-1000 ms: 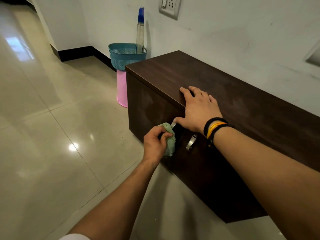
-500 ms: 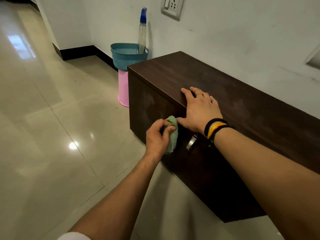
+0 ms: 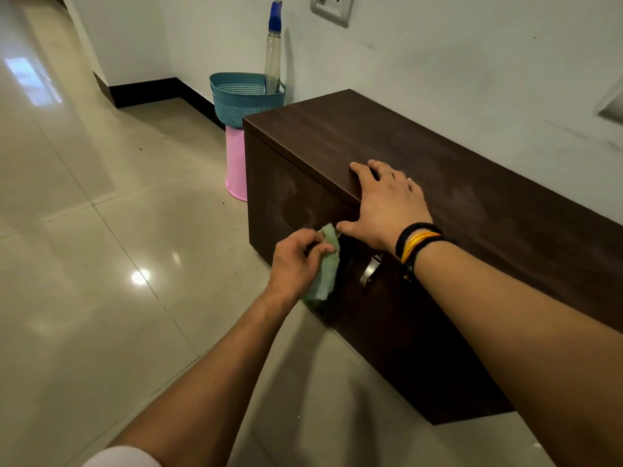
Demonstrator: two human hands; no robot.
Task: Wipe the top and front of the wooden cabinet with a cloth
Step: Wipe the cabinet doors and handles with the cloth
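Note:
A low dark wooden cabinet [image 3: 438, 163] stands against the white wall, its dusty top and front facing me. My left hand [image 3: 296, 261] grips a pale green cloth [image 3: 325, 264] and holds it against the cabinet's front, just left of a metal handle [image 3: 369, 269]. My right hand [image 3: 387, 203] rests flat on the top front edge, fingers spread, thumb hanging over the front. Black and yellow bands circle the right wrist.
A teal basket [image 3: 242, 99] sits on a pink stool [image 3: 236, 163] at the cabinet's left end, with a spray bottle [image 3: 273, 52] standing in it. A wall socket [image 3: 332, 6] is above. Glossy tiled floor [image 3: 118, 247] spreads to the left.
My left hand has slid the cloth slightly up along the cabinet front, near the right thumb, and the cloth now hangs longer below the hand. The right hand has stayed on the top edge.

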